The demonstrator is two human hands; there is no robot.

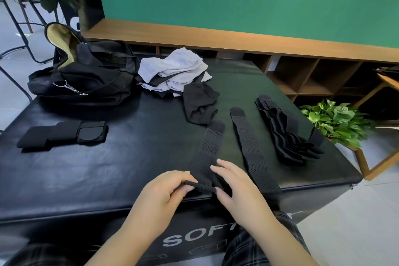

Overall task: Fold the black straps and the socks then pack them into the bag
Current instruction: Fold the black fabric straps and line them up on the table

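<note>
My left hand [170,188] pinches the near end of the perforated black strap [208,151], turned up off the black padded box [90,170]; my right hand [233,181] grips the same end from the other side. I should roll it forward squarely, edges aligned. Beyond lie a second strap [248,142], stacked straps [285,131], folded straps [64,134], black socks [199,101], white socks [177,69], and the open bag [86,73].
</note>
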